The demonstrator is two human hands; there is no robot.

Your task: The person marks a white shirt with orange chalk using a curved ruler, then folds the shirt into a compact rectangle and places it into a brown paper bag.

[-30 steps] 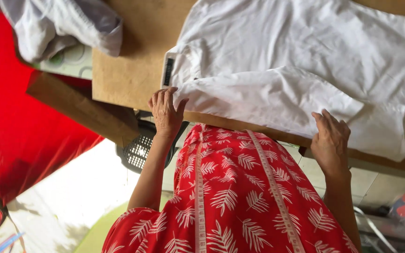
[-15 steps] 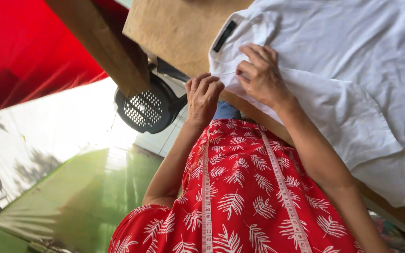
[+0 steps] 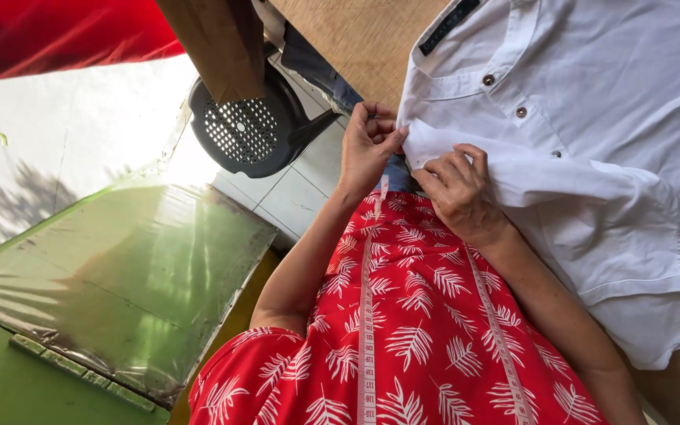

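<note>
Wooden table (image 3: 340, 31); both hands (image 3: 415, 165) pinching white shirt (image 3: 592, 134)

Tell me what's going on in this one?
A person in a red leaf-print garment, a measuring tape hanging down the front, stands at a brown wooden table. Both hands work on a white short-sleeved button shirt lying there: the left hand pinches its edge near the shoulder, the right hand grips the fabric beside it.

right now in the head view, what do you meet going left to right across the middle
green plastic-covered surface → black perforated stool → left hand → right hand → white shirt
</note>
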